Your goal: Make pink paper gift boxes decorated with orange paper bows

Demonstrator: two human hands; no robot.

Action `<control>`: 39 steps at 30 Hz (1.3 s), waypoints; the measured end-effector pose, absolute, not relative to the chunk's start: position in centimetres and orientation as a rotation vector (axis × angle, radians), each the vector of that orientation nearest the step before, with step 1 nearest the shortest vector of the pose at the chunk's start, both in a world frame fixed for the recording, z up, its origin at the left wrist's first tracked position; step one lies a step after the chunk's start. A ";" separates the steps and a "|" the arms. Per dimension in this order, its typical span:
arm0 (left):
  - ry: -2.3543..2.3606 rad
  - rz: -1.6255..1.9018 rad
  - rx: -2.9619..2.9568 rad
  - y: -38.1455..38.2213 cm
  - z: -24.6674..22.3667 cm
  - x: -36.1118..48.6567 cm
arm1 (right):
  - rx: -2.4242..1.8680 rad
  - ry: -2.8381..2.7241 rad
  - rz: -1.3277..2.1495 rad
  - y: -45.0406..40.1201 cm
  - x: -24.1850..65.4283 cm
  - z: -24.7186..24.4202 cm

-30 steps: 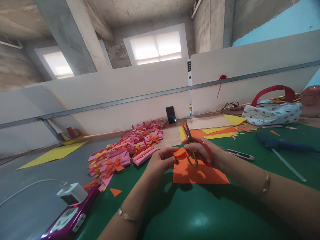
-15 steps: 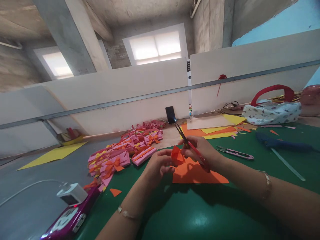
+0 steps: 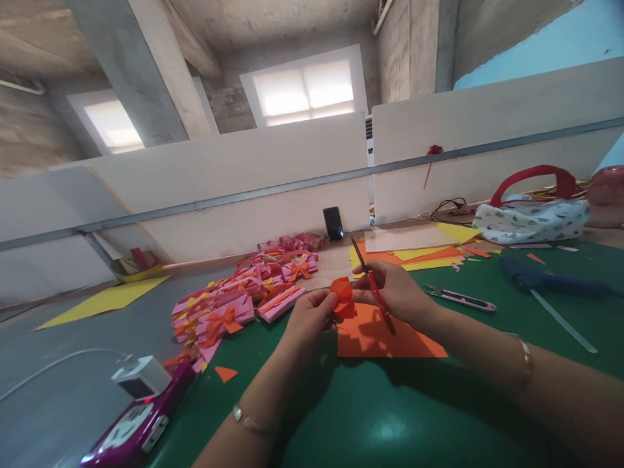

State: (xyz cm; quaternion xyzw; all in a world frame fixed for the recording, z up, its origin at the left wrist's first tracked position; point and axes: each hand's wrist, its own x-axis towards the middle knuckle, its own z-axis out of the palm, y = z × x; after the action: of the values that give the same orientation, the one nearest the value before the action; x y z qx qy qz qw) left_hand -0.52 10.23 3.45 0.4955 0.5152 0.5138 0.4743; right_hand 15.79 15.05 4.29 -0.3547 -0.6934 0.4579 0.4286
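Observation:
My left hand [image 3: 314, 311] pinches a small piece of orange paper [image 3: 342, 294] between thumb and fingers. Red-handled scissors [image 3: 374, 286] are in my right hand [image 3: 390, 289], with their blades pointing up and away from me. The right fingertips come close to the small piece's right edge; whether they touch it I cannot tell. Below both hands a larger orange sheet [image 3: 390, 338] lies on the green mat [image 3: 380, 416]. Left of my hands sits a pile of pink and orange paper crafts [image 3: 229, 312] with bows.
A purple power strip [image 3: 131, 422] with a white charger [image 3: 141, 377] stands at left front. To the right lie thread snips [image 3: 461, 299] and a blue glue gun [image 3: 550, 279]. A phone [image 3: 333, 224] leans on the back panel, near coloured sheets [image 3: 429, 260] and a patterned bag [image 3: 531, 221].
My left hand has turned so that its thumb lies over the small orange piece. The scissors have tilted more upright, and their blades look closer together.

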 end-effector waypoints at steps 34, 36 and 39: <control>1.592 1.524 1.724 10.0 3.6 -0.4 | -0.747 -1.479 1.504 14.9 15.2 3.7; 1.515 1.523 1.649 10.1 3.6 -0.5 | -0.755 -1.472 1.496 15.0 15.2 3.7; 1.427 1.511 1.537 10.0 3.7 -0.5 | -0.782 -1.463 1.493 15.1 15.2 3.5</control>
State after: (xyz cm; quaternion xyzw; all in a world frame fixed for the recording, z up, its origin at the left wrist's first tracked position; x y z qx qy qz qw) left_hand -0.49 10.04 3.66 0.5719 0.5308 0.5620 0.2746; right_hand 15.16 15.11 3.55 -0.3146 -0.5890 0.6010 0.4393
